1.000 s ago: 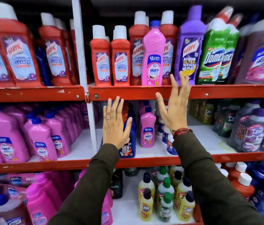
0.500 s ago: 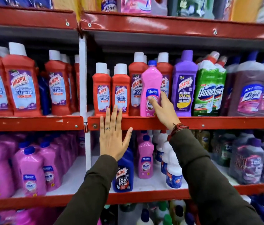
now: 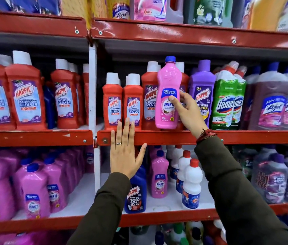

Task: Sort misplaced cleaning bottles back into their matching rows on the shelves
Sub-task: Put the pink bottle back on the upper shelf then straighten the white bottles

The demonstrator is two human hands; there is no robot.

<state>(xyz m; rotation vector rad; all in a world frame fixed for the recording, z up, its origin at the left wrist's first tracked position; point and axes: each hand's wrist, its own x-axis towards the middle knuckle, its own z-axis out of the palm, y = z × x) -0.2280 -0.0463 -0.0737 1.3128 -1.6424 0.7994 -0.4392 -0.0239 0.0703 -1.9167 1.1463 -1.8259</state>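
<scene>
A pink Shakti bottle [image 3: 168, 96] with a blue cap stands among red Harpic bottles [image 3: 132, 101] on the middle shelf [image 3: 175, 137]. My right hand [image 3: 186, 112] grips it around the label, thumb in front, fingers behind. The bottle leans slightly and its base sits at the shelf's front edge. My left hand [image 3: 125, 152] is flat and empty, fingers spread, in front of the shelf edge below the red bottles. On the shelf below stand a matching small pink Shakti bottle [image 3: 159, 175] and, to the left, a row of larger pink Shakti bottles [image 3: 33, 188].
A purple Harpic bottle [image 3: 202, 92], green Domex bottles [image 3: 228, 103] and brownish Lizol bottles [image 3: 272, 103] stand right of the pink one. Below are a blue Harpic bottle [image 3: 136, 195] and white red-capped bottles [image 3: 191, 183]. A white upright post [image 3: 92, 85] splits the shelving.
My right hand rose from below the shelf edge and closed around the pink bottle, which now tilts at the front edge. The view tilted upward. My left hand stayed flat.
</scene>
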